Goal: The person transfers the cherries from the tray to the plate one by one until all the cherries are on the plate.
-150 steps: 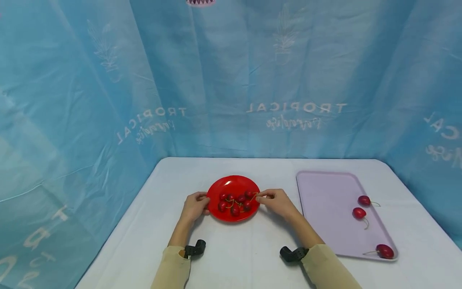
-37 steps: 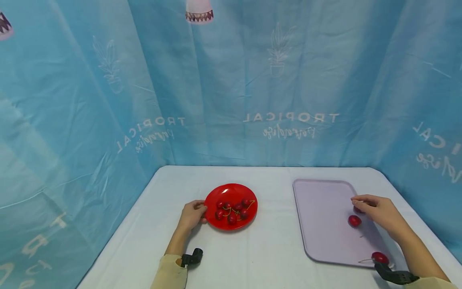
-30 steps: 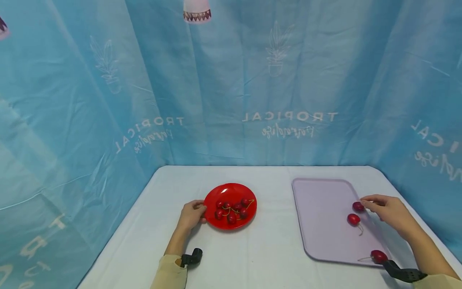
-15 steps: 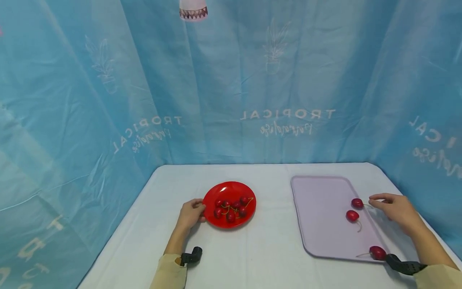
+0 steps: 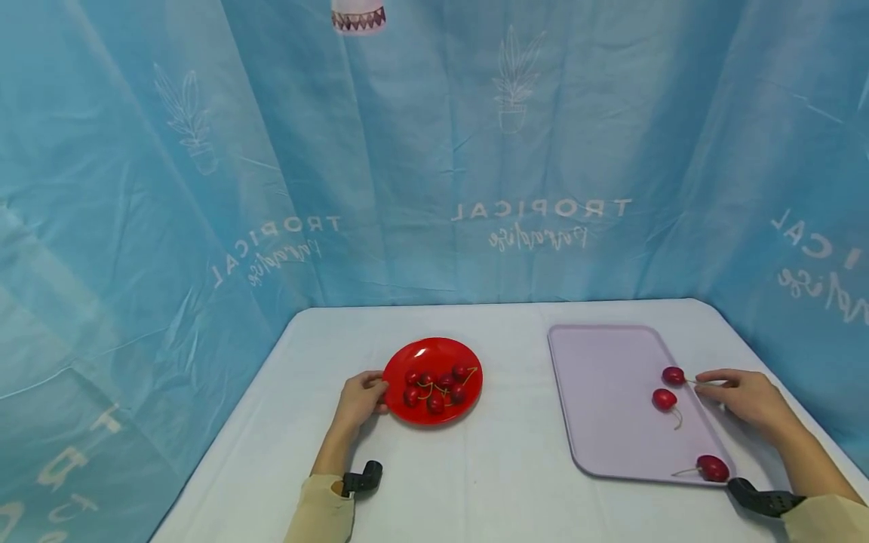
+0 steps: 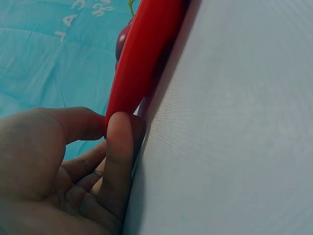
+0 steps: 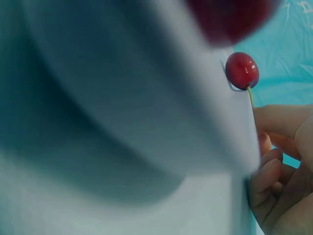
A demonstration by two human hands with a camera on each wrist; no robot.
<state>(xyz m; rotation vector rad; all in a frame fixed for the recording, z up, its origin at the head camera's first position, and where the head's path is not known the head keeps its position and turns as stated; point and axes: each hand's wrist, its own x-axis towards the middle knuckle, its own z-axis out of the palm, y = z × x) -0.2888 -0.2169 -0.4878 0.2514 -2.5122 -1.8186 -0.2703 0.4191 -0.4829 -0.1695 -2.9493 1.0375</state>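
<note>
On the left, my left hand (image 5: pixel 360 400) holds the rim of a round red plate (image 5: pixel 428 354), its thumb and fingers pinching the edge in the left wrist view. Several dark red cherries (image 5: pixel 435 405) with green stems lie on that plate. My right hand (image 5: pixel 747 396) is at the right edge of a pale purple tray (image 5: pixel 604 407), thumb and forefinger at the stem end of the farthest cherry (image 5: pixel 673 376). In the right wrist view this cherry (image 7: pixel 242 71) rests by the tray rim, its stem running to the forefinger.
Two other cherries are on the tray: one close by (image 5: pixel 664 400) and one in the near right corner (image 5: pixel 713 468). A white cloth (image 5: pixel 502 452) covers the table. Blue printed curtains (image 5: pixel 543 151) hang behind and at the sides.
My right hand left the plate, crossed to the tray, then shifted right off the cherry's body to its stem end. My left hand stays on the plate rim.
</note>
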